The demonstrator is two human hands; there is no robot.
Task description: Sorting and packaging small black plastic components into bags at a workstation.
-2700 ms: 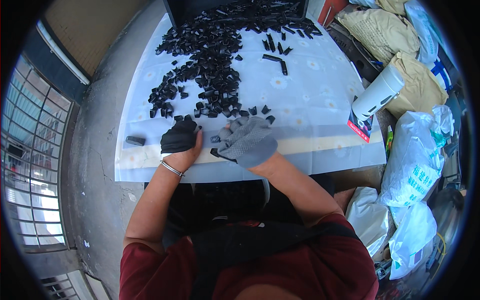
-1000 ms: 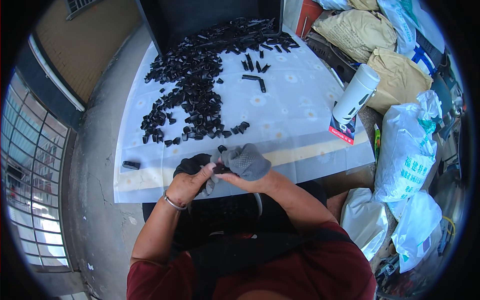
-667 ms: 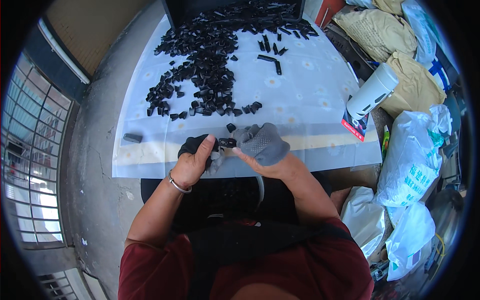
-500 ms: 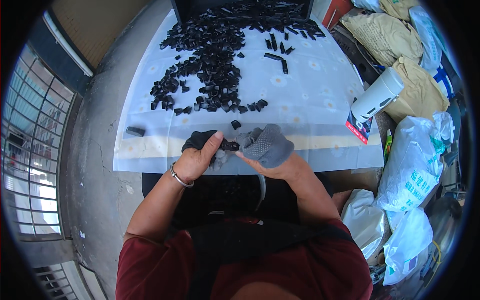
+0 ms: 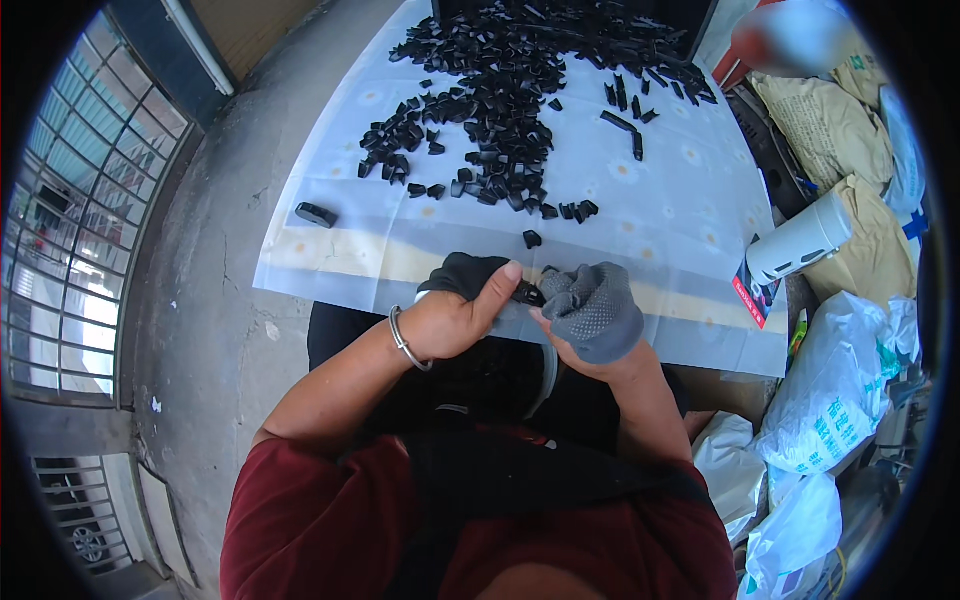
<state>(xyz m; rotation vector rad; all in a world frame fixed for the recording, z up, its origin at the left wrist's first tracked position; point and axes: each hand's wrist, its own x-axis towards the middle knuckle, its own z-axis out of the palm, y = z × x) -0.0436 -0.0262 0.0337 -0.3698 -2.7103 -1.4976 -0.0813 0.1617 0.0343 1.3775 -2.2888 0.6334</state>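
Observation:
Near the front edge of the table, my left hand (image 5: 462,308) and my right hand (image 5: 596,316) are closed together around a small black plastic part (image 5: 528,294). Its shape is mostly hidden by the fingers. A dark glove covers the left fingers, leaving the thumb bare; a grey dotted glove covers the right fingers. Just beyond the hands lies a single small black piece (image 5: 532,239). Farther back spreads a big pile of similar black plastic pieces (image 5: 510,130). A larger black block (image 5: 317,214) lies alone at the left edge.
The table (image 5: 650,235) has a pale flowered cover. Some longer black pieces (image 5: 625,125) lie right of the pile, before a dark open bin (image 5: 700,45). A white tumbler (image 5: 800,238) leans at the table's right edge. Stuffed sacks (image 5: 825,385) crowd the right side.
The whole view has swung, so the table and pile sit farther right and higher. Both hands keep hold of the black part, which shows less between the fingers.

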